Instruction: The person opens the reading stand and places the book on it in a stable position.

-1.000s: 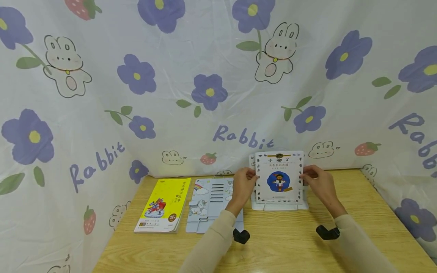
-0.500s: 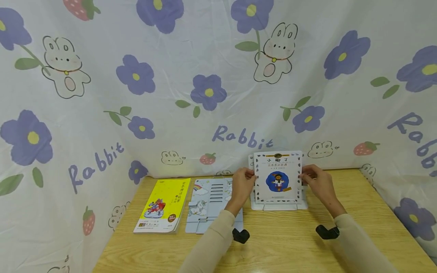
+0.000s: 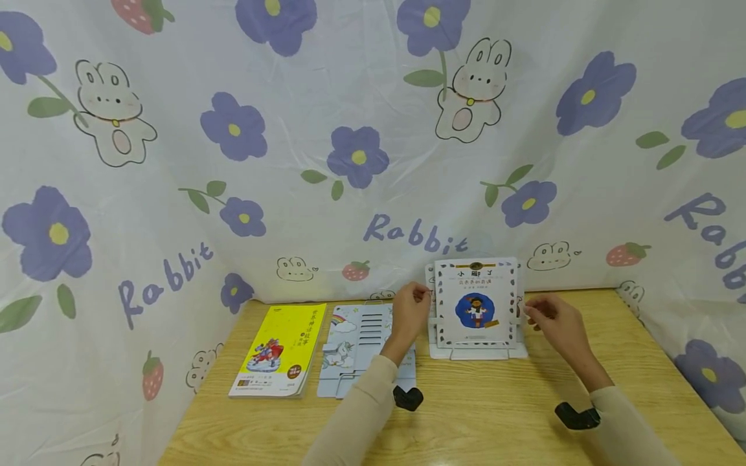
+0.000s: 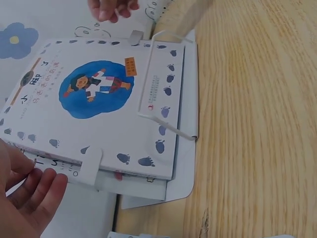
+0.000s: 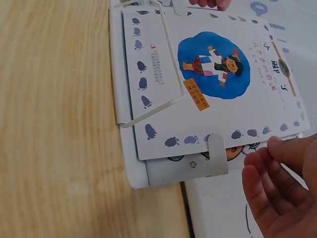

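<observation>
A white picture book (image 3: 476,304) with a blue oval on its cover leans on a white book stand (image 3: 480,354). In both wrist views, a wire holder (image 4: 148,94) crosses the book's lower part, and side clips (image 5: 216,154) overlap its edges. My left hand (image 3: 410,317) is at the stand's left edge, fingers loosely bent, apart from the book; whether they touch the stand's edge I cannot tell. At the right side, my right hand (image 3: 559,325) hovers just off the book, thumb and fingers parted (image 5: 282,186), with nothing between them.
Left of the stand lies a second, pale blue book stand (image 3: 344,356) with a unicorn print, partly behind my left forearm. A yellow book (image 3: 280,349) lies farther left on the wooden table (image 3: 466,427). Behind hangs a rabbit-and-flower curtain (image 3: 291,162).
Both hands have come off the book's side edges, the left shifting slightly left, the right moving right and down. The book stays leaning on the stand.
</observation>
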{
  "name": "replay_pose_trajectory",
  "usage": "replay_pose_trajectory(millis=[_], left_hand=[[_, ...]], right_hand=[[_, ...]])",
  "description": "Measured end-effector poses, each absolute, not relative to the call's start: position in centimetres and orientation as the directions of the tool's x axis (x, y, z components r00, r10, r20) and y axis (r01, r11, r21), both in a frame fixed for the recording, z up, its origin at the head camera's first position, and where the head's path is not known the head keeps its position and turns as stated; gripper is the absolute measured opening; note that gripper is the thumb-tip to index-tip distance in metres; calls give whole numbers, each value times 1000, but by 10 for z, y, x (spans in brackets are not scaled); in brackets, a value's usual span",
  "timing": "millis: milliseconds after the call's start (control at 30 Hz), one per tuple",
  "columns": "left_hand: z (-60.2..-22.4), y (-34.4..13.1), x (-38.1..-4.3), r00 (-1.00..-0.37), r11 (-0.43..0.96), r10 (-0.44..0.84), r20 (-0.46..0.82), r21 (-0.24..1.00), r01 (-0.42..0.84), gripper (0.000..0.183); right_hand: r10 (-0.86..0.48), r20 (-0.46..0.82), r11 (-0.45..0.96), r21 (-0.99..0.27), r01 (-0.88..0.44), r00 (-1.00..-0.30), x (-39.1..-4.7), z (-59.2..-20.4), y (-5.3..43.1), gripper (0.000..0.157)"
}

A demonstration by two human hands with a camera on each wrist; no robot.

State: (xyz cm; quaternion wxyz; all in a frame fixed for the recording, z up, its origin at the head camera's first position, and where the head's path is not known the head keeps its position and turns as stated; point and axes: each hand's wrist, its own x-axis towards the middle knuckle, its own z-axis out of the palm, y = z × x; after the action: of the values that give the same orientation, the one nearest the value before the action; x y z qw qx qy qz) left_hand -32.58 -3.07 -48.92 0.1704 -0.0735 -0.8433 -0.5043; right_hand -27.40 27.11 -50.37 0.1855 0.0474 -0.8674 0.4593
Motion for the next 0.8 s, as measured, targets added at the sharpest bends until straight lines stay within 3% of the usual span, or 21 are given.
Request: replay_pose_trajectory(millis=[233, 567, 800], left_hand=[[-487, -34, -332, -933, 445, -48, 358, 843, 301, 10], [-483, -31, -336, -953, 433, -28, 302, 863, 261, 14], [-486, -31, -338, -958, 455, -19, 285, 856, 246, 14]], right_hand=[[13, 222, 545, -819, -179, -975, -250, -515, 272, 21], [-94, 76, 509, -853, -113, -993, -238, -534, 261, 25], [-130, 79, 508, -851, -135, -988, -242, -544, 255, 19]])
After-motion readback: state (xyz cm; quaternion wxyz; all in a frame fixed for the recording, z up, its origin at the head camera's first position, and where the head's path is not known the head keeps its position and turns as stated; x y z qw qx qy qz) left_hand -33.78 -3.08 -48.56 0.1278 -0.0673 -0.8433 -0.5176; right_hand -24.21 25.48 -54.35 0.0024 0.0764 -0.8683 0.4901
